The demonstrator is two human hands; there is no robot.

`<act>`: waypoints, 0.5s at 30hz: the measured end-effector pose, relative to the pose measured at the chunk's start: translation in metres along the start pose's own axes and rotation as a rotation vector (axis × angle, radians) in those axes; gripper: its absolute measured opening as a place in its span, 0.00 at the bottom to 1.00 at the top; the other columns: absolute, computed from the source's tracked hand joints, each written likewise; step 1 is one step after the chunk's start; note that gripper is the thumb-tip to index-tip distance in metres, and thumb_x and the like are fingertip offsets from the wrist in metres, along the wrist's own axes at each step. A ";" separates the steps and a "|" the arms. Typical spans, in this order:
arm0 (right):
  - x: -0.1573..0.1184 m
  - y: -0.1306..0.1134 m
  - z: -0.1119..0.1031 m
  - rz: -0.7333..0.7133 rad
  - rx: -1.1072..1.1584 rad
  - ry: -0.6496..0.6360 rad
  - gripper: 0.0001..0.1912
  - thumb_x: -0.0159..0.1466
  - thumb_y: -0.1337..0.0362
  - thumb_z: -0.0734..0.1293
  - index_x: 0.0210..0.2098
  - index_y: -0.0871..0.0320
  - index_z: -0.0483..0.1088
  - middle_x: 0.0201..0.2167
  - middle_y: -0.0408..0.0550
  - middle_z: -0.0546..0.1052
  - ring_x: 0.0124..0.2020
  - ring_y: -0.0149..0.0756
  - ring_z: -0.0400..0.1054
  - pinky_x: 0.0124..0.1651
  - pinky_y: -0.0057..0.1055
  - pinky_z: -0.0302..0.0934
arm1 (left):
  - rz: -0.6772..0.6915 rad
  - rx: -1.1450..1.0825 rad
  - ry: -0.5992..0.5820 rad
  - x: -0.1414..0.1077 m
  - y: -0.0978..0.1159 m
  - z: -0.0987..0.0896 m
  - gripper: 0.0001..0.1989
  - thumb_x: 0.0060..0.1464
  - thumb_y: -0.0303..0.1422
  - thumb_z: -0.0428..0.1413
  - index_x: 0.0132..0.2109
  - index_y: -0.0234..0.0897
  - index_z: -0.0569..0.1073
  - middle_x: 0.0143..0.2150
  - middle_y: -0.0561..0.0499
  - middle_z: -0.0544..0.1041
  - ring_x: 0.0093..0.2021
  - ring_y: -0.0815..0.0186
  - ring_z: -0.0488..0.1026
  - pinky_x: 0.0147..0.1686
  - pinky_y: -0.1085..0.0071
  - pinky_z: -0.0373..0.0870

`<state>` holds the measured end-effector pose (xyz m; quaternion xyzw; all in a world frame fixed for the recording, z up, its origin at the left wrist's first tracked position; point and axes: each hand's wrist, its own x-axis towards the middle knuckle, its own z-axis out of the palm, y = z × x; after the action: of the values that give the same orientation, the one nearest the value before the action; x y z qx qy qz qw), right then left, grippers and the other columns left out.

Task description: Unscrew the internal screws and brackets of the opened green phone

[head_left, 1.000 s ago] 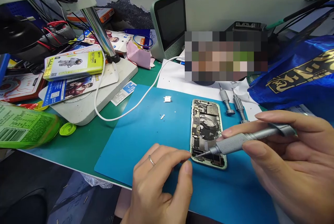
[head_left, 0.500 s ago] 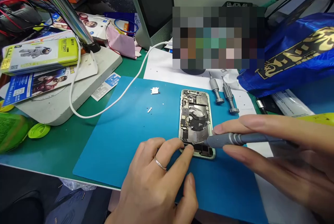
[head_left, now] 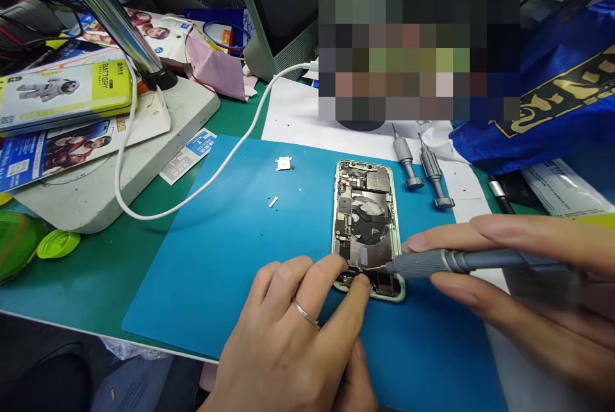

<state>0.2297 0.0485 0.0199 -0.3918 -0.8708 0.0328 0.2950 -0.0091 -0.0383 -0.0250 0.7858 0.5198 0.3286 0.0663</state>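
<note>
On the blue mat (head_left: 202, 264) lies an opened phone (head_left: 368, 223), its circuit board and inner parts bare. My left hand (head_left: 298, 335), with a ring on one finger, holds the phone's lower end, fingertips pressed on its inner parts. Between the fingers of my right hand (head_left: 523, 322) is a grey precision screwdriver (head_left: 427, 263), held nearly level. Its thin tip points left into the lower part of the phone, close to my left fingertips. Exactly what the tip touches is too small to tell.
Two more screwdrivers (head_left: 435, 175) lie right of the phone. A small metal plate (head_left: 284, 163) and tiny parts (head_left: 273, 202) rest on the mat. A white cable (head_left: 225, 176) loops across from a lamp base (head_left: 96, 188). A blue bag (head_left: 490, 143) stands at right.
The view has shifted slightly, so the phone and both hands appear a little lower and further right. Both hands keep the same hold, with the screwdriver still at the phone's lower end.
</note>
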 end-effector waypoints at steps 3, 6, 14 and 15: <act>0.004 -0.004 0.005 0.025 -0.029 -0.023 0.15 0.69 0.43 0.68 0.46 0.44 0.78 0.39 0.33 0.84 0.30 0.29 0.80 0.26 0.19 0.73 | -0.007 -0.002 -0.012 -0.001 -0.001 0.000 0.19 0.61 0.30 0.57 0.59 0.40 0.76 0.58 0.46 0.75 0.54 0.57 0.68 0.54 0.59 0.62; 0.004 -0.006 0.008 0.051 -0.026 -0.018 0.16 0.69 0.42 0.67 0.46 0.43 0.78 0.39 0.33 0.84 0.31 0.28 0.80 0.28 0.19 0.73 | -0.008 -0.008 -0.018 -0.002 -0.001 0.001 0.20 0.60 0.30 0.56 0.59 0.40 0.76 0.58 0.46 0.75 0.54 0.57 0.68 0.55 0.58 0.62; -0.004 -0.004 0.007 0.120 -0.008 -0.039 0.15 0.66 0.44 0.70 0.48 0.40 0.79 0.41 0.32 0.84 0.36 0.30 0.80 0.38 0.22 0.75 | -0.017 0.000 0.003 -0.001 -0.001 0.002 0.21 0.58 0.29 0.57 0.58 0.40 0.76 0.57 0.46 0.76 0.53 0.56 0.68 0.54 0.57 0.64; -0.005 -0.004 0.007 0.121 -0.006 -0.036 0.15 0.66 0.44 0.70 0.49 0.39 0.79 0.41 0.32 0.84 0.36 0.31 0.80 0.39 0.23 0.76 | -0.019 -0.001 0.003 -0.001 0.000 0.002 0.21 0.57 0.29 0.57 0.58 0.40 0.76 0.57 0.46 0.76 0.53 0.56 0.69 0.54 0.57 0.64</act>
<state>0.2263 0.0437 0.0130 -0.4441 -0.8508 0.0553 0.2755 -0.0084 -0.0387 -0.0272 0.7804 0.5272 0.3292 0.0690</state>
